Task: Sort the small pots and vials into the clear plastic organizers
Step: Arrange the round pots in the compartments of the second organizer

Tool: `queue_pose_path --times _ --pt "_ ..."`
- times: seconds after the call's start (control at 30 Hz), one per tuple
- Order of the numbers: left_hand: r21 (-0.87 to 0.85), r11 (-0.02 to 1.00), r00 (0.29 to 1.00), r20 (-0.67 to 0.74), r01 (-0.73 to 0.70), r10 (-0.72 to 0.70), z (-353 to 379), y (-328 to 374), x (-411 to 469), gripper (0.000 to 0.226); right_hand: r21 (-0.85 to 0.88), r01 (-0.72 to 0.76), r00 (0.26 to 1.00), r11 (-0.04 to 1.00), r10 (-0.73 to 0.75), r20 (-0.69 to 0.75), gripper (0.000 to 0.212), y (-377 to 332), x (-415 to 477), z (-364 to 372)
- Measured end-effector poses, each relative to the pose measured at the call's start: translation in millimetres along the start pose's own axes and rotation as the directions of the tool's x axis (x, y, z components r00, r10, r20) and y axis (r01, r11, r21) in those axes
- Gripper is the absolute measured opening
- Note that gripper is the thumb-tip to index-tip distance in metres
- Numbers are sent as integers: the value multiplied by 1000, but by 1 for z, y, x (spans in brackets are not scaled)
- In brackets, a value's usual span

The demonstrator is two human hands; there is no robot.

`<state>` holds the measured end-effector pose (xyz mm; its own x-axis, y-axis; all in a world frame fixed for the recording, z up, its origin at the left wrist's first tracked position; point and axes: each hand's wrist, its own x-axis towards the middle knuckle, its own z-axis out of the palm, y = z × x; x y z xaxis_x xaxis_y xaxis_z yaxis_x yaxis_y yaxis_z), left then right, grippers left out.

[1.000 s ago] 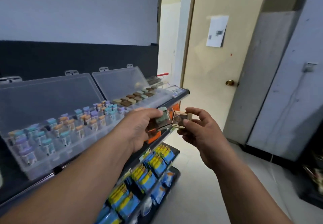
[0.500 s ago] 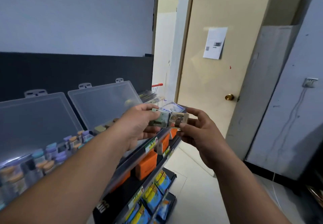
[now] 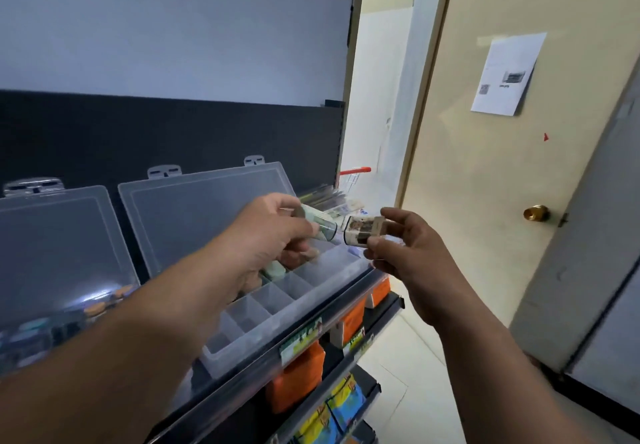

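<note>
the left hand (image 3: pixel 266 232) gripped a green-tinted vial (image 3: pixel 320 224), lying on its side between thumb and curled fingers. the right hand (image 3: pixel 412 253) pinched a small brown-labelled pot (image 3: pixel 362 232) between thumb and fingertips. the two pieces were almost end to end in the air, above the far end of the right organizer (image 3: pixel 277 333) — neither was in a compartment yet.

that organizer sat on the shelf (image 3: pixel 263 369) with its lid propped open. a pale green pot (image 3: pixel 273 269) showed in a cell just under the left hand. the front cells toward the camera looked bare.

the left organizer (image 3: pixel 55 253) was blurred, but coloured caps (image 3: pixel 104 305) crowded its visible corner, so it seemed largely filled.

by that reading the sorting was well under way yet far from done — two pieces in hand to place, and a good many cells of the right organizer to fill.
</note>
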<state>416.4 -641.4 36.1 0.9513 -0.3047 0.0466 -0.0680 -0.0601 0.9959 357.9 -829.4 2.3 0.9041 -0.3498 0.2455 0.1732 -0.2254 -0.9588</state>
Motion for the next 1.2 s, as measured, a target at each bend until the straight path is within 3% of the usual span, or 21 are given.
queue_pose_path --times 0.1,0.17,0.33,0.53,0.63,0.9,1.2 --pt "260 964 981 -170 -52 98 10 -7 32 35 -102 55 996 993 -47 72 42 16 48 -10" --pt "316 948 963 -238 -47 128 21 -11 51 34 -164 111 981 980 -82 175 38 27 83 -17" --pt "438 899 932 -322 -7 164 56 -21 90 35 -264 260 907 929 -142 396 36 51 150 -31" --pt "612 785 916 -362 92 175 78 -31 114 43 -336 363 845 869 -155 511 45 73 199 -28" --pt "656 744 913 -369 125 172 85 -37 123 36 -353 384 820 854 -139 556 41 83 216 -23" --pt "727 646 932 -357 231 69 94 -53 141 48 -350 464 727 813 -124 676 26 101 229 -9" --pt "731 622 913 -402 281 61 93 -60 152 46 -368 566 655 738 -132 744 45 100 245 2"
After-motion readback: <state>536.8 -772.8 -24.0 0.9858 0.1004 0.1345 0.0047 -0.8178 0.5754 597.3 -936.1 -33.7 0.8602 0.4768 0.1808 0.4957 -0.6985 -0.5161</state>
